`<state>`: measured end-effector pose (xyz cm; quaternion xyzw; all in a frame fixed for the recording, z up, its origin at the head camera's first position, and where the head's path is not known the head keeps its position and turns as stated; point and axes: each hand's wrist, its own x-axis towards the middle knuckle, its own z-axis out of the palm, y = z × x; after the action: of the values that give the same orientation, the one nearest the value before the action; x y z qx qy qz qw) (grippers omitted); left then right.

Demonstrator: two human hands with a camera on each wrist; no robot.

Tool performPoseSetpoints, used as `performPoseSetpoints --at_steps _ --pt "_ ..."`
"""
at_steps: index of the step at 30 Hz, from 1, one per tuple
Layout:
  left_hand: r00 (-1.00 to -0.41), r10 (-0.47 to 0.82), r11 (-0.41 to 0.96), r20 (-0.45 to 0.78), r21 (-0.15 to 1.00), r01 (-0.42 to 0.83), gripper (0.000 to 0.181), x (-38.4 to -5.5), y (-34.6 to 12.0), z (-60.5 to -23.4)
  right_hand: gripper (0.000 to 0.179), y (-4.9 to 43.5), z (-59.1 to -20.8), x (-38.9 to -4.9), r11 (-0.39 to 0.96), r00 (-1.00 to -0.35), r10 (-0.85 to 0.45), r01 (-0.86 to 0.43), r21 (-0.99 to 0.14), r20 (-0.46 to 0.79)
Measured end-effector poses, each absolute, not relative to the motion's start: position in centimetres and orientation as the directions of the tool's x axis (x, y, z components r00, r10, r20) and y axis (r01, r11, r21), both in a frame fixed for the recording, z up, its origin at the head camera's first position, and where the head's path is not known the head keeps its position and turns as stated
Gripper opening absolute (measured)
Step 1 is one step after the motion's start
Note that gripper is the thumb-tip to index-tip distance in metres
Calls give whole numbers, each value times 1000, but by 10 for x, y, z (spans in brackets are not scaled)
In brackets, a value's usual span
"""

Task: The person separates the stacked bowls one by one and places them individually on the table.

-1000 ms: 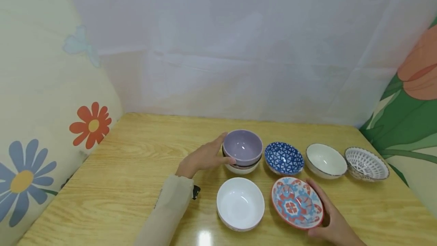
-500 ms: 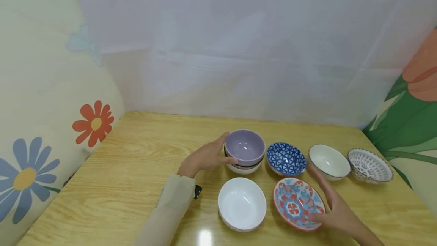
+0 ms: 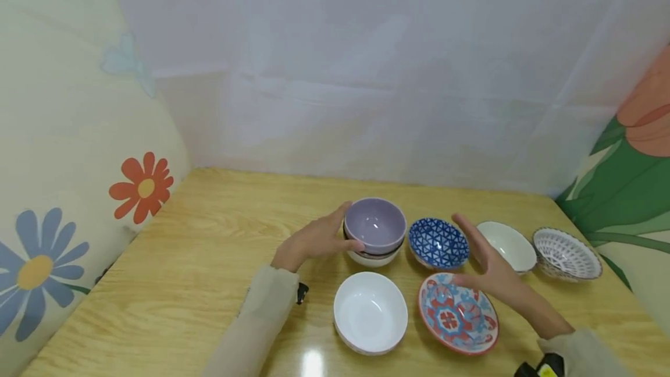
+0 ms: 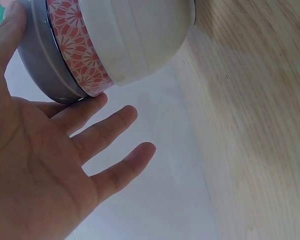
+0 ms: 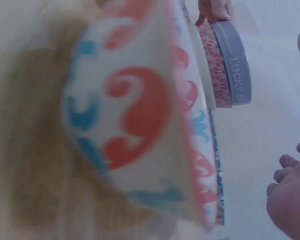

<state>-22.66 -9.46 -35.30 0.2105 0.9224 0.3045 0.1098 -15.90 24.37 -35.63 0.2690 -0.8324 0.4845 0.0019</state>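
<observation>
A purple bowl [image 3: 376, 224] tops a stack, above a bowl with a red flower pattern [image 4: 82, 50] and a cream-white bowl [image 4: 140, 37]. My left hand [image 3: 316, 242] rests against the left side of this stack, thumb and fingers spread and touching the purple bowl; the other fingers extend free in the left wrist view. My right hand [image 3: 492, 269] hovers with spread fingers above the right rim of a red-and-blue patterned bowl [image 3: 455, 324], holding nothing. Behind that bowl sits a blue-and-white patterned bowl [image 3: 438, 242]. A plain white bowl [image 3: 370, 313] stands in front of the stack.
Farther right are a white bowl with a dark rim [image 3: 510, 246], partly hidden by my right hand, and a grey-and-white patterned bowl [image 3: 566, 253]. All stand on a wooden table [image 3: 209, 260]. A white cloth [image 3: 335, 74] hangs behind it, with flowered cloth at both sides.
My right hand has let go of the red-and-blue patterned bowl's rim and risen away from it, toward the back and left. My left hand has stayed at the stack.
</observation>
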Motion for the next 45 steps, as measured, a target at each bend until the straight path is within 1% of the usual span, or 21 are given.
performPoseSetpoints --at_steps 4,6,13,20,25,31,34,38,45 --pt "-890 450 729 -77 607 316 100 -226 -96 -356 100 235 -346 -174 453 -867 -464 -410 -791 183" --pt "-889 452 730 -74 604 321 100 -226 -96 -356 101 230 -341 -181 480 -868 -469 -406 -777 164" --pt "-884 464 725 -59 598 341 100 -227 -95 -355 104 209 -336 -197 515 -862 -492 -401 -758 121" --pt "-878 475 715 -55 606 348 99 -226 -92 -353 107 196 -343 -209 554 -864 -491 -406 -727 109" --pt "-876 480 698 -53 627 345 95 -226 -90 -352 110 187 -349 -217 517 -855 -511 -385 -764 85" --pt "-882 470 706 -47 619 343 93 -226 -91 -352 114 174 -354 -225 465 -857 -514 -316 -827 39" --pt "-878 476 700 -45 625 347 93 -226 -92 -352 116 168 -359 -228 451 -859 -511 -300 -841 32" --pt "-874 484 696 -44 625 354 93 -227 -92 -353 120 162 -366 -232 428 -859 -509 -312 -848 58" --pt "-873 486 700 -36 614 364 91 -227 -93 -354 123 154 -373 -236 325 -866 -485 -307 -895 121"
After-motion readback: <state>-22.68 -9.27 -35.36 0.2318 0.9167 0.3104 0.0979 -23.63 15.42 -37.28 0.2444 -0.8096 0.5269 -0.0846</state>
